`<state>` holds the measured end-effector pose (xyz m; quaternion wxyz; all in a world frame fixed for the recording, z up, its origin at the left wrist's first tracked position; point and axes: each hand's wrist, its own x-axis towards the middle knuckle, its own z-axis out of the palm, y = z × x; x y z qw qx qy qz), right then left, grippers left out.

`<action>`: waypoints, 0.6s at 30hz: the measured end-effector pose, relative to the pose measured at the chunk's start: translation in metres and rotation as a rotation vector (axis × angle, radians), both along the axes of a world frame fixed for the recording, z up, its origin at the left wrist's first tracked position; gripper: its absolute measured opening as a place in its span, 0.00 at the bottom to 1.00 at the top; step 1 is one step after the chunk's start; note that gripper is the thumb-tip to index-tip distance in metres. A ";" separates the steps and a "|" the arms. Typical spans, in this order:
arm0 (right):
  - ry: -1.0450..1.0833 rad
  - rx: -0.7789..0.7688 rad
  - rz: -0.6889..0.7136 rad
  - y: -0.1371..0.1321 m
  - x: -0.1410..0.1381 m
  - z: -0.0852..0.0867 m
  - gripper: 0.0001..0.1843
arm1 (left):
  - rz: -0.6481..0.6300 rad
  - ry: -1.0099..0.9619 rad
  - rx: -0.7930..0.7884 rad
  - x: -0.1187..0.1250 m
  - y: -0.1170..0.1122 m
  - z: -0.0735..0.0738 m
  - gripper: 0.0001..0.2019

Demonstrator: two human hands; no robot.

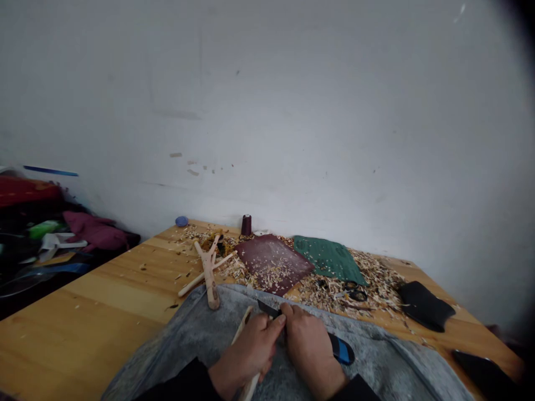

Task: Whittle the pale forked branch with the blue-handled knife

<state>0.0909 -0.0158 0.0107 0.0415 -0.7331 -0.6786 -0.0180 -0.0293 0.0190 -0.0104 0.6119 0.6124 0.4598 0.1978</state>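
Observation:
My left hand (253, 353) is wrapped round a pale, peeled piece of wood (249, 389), whose upper end (242, 326) sticks out above the fingers. My right hand (309, 345) is closed on a knife; its dark blade (267, 308) points up and left, and its black-and-blue handle (343, 350) shows beyond the hand. The left thumb reaches to the blade near the right fingers. Both hands are over a grey cloth (376, 356). Beyond it, a peeled forked branch (210, 273) rests partly on the cloth and crosses a thin peeled stick (192, 284).
Wood shavings (384, 284) litter the wooden table (104, 301). Among them are a maroon sheet (271, 259), a green sheet (330, 259), scissors (353, 292) and a dark thread spool (246, 225). A black flat piece (425, 306) lies right. Behind stands a white wall (292, 111).

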 end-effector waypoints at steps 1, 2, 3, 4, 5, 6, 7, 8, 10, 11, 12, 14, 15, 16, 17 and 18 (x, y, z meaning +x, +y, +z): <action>0.006 -0.001 -0.005 0.000 0.001 -0.001 0.18 | 0.008 0.011 0.005 0.001 -0.001 0.001 0.20; 0.017 0.000 -0.003 0.001 0.001 -0.001 0.17 | 0.021 0.017 0.007 0.001 -0.001 0.001 0.20; 0.033 0.001 0.003 0.001 0.002 -0.003 0.17 | 0.032 0.017 0.003 0.001 -0.002 0.001 0.20; 0.052 0.002 0.019 0.002 0.003 -0.004 0.17 | 0.034 0.013 -0.001 0.001 -0.002 0.000 0.20; 0.076 0.006 0.041 0.002 0.004 -0.006 0.16 | 0.027 0.002 -0.005 0.001 -0.001 -0.002 0.20; 0.100 0.014 0.067 0.002 0.005 -0.008 0.15 | 0.009 -0.015 -0.003 0.000 -0.001 -0.003 0.20; 0.118 0.023 0.090 0.003 0.006 -0.009 0.14 | -0.013 -0.036 0.005 -0.001 0.000 -0.005 0.20; 0.130 0.032 0.108 0.003 0.007 -0.011 0.14 | -0.039 -0.059 0.016 -0.002 0.001 -0.006 0.21; 0.141 0.042 0.125 0.003 0.008 -0.012 0.14 | -0.079 -0.094 0.035 -0.004 0.002 -0.008 0.22; 0.143 0.041 0.126 0.003 0.008 -0.012 0.14 | -0.089 -0.103 0.041 -0.004 0.003 -0.009 0.22; 0.144 0.035 0.126 0.003 0.008 -0.012 0.14 | -0.091 -0.103 0.048 -0.005 0.003 -0.009 0.23; 0.149 0.026 0.130 0.003 0.009 -0.011 0.15 | -0.093 -0.088 0.067 -0.005 0.003 -0.009 0.24; 0.149 0.026 0.130 0.003 0.009 -0.010 0.15 | -0.091 -0.075 0.080 -0.005 0.003 -0.010 0.24; 0.147 0.025 0.131 0.003 0.010 -0.010 0.15 | -0.087 -0.061 0.095 -0.005 0.003 -0.010 0.24; 0.145 0.023 0.130 0.003 0.010 -0.010 0.15 | -0.086 -0.047 0.109 -0.005 0.003 -0.011 0.24; 0.143 0.019 0.132 0.003 0.011 -0.010 0.15 | -0.086 -0.034 0.121 -0.005 0.003 -0.012 0.24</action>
